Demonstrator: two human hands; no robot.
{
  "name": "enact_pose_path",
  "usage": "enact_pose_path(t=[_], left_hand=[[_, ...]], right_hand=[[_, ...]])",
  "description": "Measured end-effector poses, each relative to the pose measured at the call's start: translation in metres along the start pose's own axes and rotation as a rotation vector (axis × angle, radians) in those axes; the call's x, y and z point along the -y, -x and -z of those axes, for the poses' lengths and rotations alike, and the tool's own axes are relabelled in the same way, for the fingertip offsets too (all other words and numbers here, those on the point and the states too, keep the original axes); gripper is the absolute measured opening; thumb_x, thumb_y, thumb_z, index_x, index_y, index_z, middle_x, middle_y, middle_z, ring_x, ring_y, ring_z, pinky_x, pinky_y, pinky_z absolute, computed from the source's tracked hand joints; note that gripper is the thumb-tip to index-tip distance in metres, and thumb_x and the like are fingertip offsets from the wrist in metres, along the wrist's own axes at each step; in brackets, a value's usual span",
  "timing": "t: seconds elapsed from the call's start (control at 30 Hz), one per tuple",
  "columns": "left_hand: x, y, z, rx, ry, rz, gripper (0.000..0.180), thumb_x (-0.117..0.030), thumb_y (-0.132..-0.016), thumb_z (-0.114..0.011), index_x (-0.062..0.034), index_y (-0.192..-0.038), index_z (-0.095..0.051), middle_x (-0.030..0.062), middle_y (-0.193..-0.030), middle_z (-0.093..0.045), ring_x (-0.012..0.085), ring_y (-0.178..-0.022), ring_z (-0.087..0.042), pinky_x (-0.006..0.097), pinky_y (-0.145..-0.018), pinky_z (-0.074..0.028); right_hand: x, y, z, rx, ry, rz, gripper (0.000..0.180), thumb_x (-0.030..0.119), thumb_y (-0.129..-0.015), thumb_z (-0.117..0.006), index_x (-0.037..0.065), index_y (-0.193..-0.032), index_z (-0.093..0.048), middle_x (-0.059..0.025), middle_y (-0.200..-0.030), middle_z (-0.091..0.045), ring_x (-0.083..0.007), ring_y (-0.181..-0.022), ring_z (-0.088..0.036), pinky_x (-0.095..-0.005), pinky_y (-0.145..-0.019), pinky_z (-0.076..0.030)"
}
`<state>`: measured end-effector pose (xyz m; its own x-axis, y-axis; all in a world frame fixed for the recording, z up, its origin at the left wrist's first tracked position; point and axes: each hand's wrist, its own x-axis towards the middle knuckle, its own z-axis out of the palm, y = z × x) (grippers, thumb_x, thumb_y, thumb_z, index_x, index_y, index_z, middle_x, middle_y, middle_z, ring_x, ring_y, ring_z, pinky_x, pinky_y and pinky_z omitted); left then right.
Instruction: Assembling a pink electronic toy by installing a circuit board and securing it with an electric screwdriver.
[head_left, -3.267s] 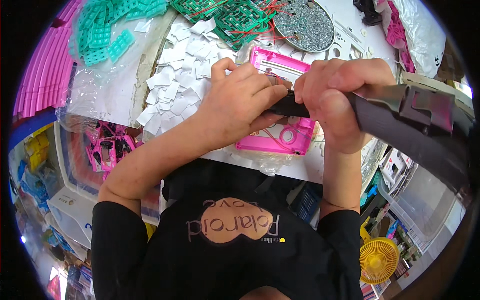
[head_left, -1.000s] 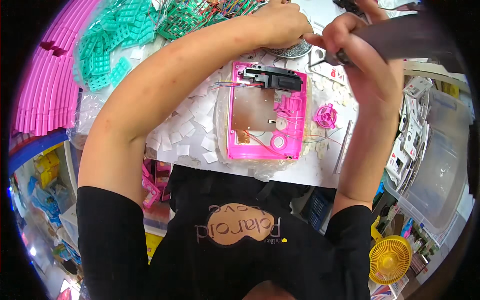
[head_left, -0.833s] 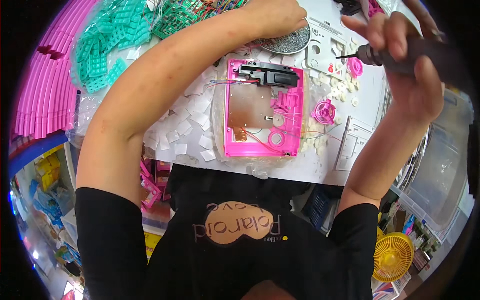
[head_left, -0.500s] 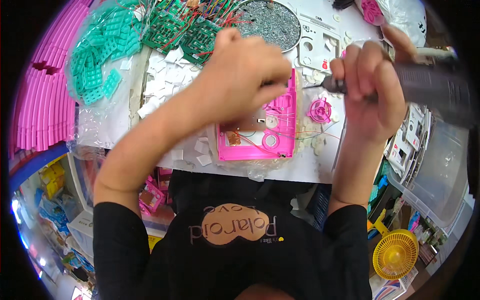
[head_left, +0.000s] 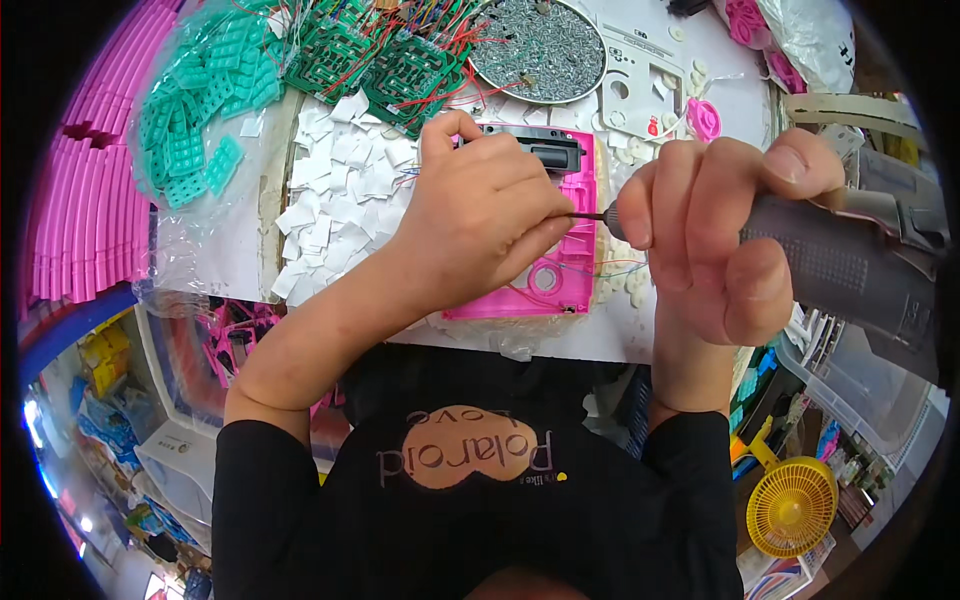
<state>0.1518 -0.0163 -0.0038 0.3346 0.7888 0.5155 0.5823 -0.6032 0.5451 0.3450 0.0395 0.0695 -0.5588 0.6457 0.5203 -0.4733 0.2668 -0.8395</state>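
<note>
A pink plastic case [head_left: 582, 262] lies on the table in front of me, with a black elongated part [head_left: 560, 155] along its far side. My left hand [head_left: 485, 215] is over the case, covering much of it. Its thumb and forefinger are pinched together; whatever is between them is hidden. My right hand [head_left: 715, 225] grips a dark grey electric screwdriver [head_left: 845, 260], held nearly level. The thin bit [head_left: 588, 216] points left, and its tip meets the left fingertips.
White paper squares [head_left: 335, 190] lie left of the case. Behind are wired green circuit boards [head_left: 410, 75] and a round tray of screws [head_left: 535, 50]. Teal keypads [head_left: 200, 110] and stacked pink parts [head_left: 85, 220] are at left. A white panel [head_left: 640, 85] lies back right.
The screwdriver has come nearer and lower, and its bit now reaches my left fingertips. My left hand has shifted slightly left and nearer, and the black part in the case now shows.
</note>
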Motion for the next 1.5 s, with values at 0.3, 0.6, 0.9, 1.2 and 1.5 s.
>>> enact_pose_path(t=[0.3, 0.6, 0.9, 1.2, 1.5], left_hand=[[0.012, -0.008, -0.009, -0.013, -0.296, 0.083, 0.019, -0.017, -0.081, -0.08, -0.0171, -0.099, -0.074, -0.0064, -0.102, -0.072, 0.019, -0.105, -0.061, 0.056, -0.105, -0.028], [0.014, -0.006, -0.011, -0.021, -0.266, 0.087, 0.022, -0.018, -0.079, -0.08, -0.0161, -0.1, -0.073, -0.0054, -0.099, -0.07, 0.0193, -0.105, -0.061, 0.054, -0.105, -0.029], [0.022, -0.025, -0.006, 0.169, -0.297, 0.048, 0.046, -0.028, -0.082, -0.079, -0.0086, -0.12, -0.065, 0.0105, -0.125, -0.065, 0.0294, -0.125, -0.056, 0.057, -0.116, -0.023], [-0.05, 0.027, 0.162, -0.139, 0.107, 0.382, 0.057, 0.006, -0.07, -0.069, 0.0008, -0.127, -0.062, 0.017, -0.129, -0.065, 0.0306, -0.123, -0.061, 0.04, -0.109, -0.045], [0.008, 0.245, 0.239, 0.806, -0.299, 1.167, 0.056, -0.004, -0.064, -0.083, -0.0022, -0.115, -0.062, 0.0193, -0.104, -0.068, 0.0359, -0.102, -0.067, 0.041, -0.089, -0.052]], right_hand=[[-0.053, -0.014, 0.033, -0.278, 0.054, 0.07, 0.028, -0.001, -0.096, -0.053, 0.006, -0.123, -0.052, -0.0025, -0.066, -0.042, -0.0149, -0.056, -0.043, -0.0403, -0.063, -0.05], [-0.07, -0.015, 0.02, -0.313, 0.171, -0.055, 0.015, -0.004, -0.093, -0.063, 0.003, -0.096, -0.05, -0.0057, -0.067, -0.053, -0.0121, -0.053, -0.05, -0.0352, -0.058, -0.053], [-0.047, -0.04, 0.068, -0.064, -0.009, -0.158, 0.075, 0.036, -0.089, -0.08, -0.003, -0.143, -0.044, -0.0078, -0.088, -0.067, -0.018, -0.08, -0.066, -0.031, -0.076, -0.054], [-0.022, 0.031, 0.199, -0.039, 1.46, -0.696, 0.05, 0.019, -0.078, -0.082, 0.011, -0.126, -0.071, -0.009, -0.124, -0.066, -0.0158, -0.087, -0.065, -0.0316, -0.077, -0.053], [-0.018, 0.091, 0.238, -0.528, 0.935, -0.529, 0.046, 0.009, -0.087, -0.071, 0.002, -0.13, -0.06, -0.0145, -0.116, -0.071, -0.0227, -0.095, -0.073, -0.0346, -0.084, -0.06]])
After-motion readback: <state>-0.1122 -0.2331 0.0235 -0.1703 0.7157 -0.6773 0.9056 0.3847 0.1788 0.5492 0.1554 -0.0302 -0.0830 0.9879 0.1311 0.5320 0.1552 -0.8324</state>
